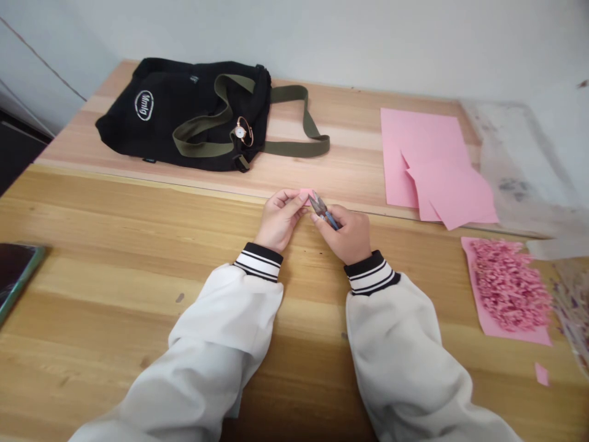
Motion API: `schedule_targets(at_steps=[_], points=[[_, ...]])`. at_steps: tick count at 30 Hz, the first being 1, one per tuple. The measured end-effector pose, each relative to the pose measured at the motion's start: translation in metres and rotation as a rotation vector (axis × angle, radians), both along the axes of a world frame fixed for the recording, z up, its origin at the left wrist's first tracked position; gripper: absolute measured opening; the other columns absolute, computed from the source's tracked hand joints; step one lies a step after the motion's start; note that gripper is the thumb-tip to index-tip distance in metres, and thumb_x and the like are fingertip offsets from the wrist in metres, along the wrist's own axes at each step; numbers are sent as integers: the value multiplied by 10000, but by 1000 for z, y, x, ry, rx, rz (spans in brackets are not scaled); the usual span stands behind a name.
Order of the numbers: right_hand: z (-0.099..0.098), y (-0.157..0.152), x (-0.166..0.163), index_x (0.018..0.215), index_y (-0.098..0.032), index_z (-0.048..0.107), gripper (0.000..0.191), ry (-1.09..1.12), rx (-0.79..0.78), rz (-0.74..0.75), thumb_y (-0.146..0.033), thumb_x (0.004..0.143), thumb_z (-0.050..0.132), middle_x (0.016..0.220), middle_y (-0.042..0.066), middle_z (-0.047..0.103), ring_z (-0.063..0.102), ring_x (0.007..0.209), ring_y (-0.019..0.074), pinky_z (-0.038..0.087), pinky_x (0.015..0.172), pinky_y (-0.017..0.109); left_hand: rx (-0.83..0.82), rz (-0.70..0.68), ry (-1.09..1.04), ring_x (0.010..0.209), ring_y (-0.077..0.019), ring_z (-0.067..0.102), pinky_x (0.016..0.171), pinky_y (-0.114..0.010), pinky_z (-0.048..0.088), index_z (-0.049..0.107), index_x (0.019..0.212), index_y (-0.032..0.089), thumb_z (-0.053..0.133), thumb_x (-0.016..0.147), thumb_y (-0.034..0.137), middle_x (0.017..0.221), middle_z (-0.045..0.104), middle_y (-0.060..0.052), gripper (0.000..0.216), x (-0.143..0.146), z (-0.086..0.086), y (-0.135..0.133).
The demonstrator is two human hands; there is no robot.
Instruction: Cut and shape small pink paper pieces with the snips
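Between the fingertips of my left hand [281, 218] is a small piece of pink paper [307, 194], pinched by thumb and forefinger. My right hand [347, 232] is closed around small thread snips [326, 213] with blue on the handle. Their metal blades point up and left and meet the pink paper, slightly apart at the tips. Whether the blades have cut into it cannot be made out. Both hands are above the wooden table, close together near the seam between its boards.
A black bag [184, 116] with green straps lies at the back left, a watch [242, 132] on it. Pink sheets [451, 184] overlap at right, beside a clear plastic bag [515, 166]. Nearer are a pink flower bunch [513, 285], a paper scrap [542, 374] and, far left, a dark tablet-like object [16, 273].
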State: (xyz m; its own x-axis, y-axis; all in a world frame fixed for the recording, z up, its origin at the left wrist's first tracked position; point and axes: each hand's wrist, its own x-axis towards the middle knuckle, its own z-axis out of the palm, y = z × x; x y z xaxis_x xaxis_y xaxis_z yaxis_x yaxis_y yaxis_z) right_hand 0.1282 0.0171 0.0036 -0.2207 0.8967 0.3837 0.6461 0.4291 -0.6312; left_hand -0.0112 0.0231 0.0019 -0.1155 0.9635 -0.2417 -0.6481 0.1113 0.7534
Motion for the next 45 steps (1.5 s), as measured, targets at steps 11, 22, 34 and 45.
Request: schedule_targets(at_steps=[11, 22, 34, 45], points=[[2, 0, -1, 627, -188, 576, 265, 69, -34, -107, -397, 789, 585, 492, -34, 474, 410, 459, 99, 327, 509, 240, -47, 34, -20, 596, -41, 593, 597, -159, 479, 572, 655, 145, 789, 631, 117, 634, 639, 45, 220, 0, 4, 0], [6, -6, -9, 661, -214, 521, 250, 97, -55, -138, -429, 759, 604, 489, -31, 521, 448, 432, 113, 364, 489, 244, -33, 31, 0, 474, -12, 462, 482, -158, 364, 588, 654, 152, 791, 634, 149, 557, 556, 69, 204, 1, 8, -1], [2, -6, -10, 656, -221, 464, 282, 59, -67, -53, -447, 770, 589, 474, -39, 487, 414, 412, 108, 325, 463, 243, -23, -11, 8, 582, -74, 584, 597, -207, 439, 677, 632, 149, 813, 539, 157, 611, 665, 14, 166, 1, 7, -3], [0, -6, -9, 668, -216, 502, 263, 77, -83, -66, -439, 771, 597, 508, -23, 544, 450, 429, 114, 333, 462, 243, 45, -91, 25, 597, -79, 588, 630, -215, 447, 670, 662, 148, 821, 546, 174, 625, 661, 14, 193, 0, 4, -3]])
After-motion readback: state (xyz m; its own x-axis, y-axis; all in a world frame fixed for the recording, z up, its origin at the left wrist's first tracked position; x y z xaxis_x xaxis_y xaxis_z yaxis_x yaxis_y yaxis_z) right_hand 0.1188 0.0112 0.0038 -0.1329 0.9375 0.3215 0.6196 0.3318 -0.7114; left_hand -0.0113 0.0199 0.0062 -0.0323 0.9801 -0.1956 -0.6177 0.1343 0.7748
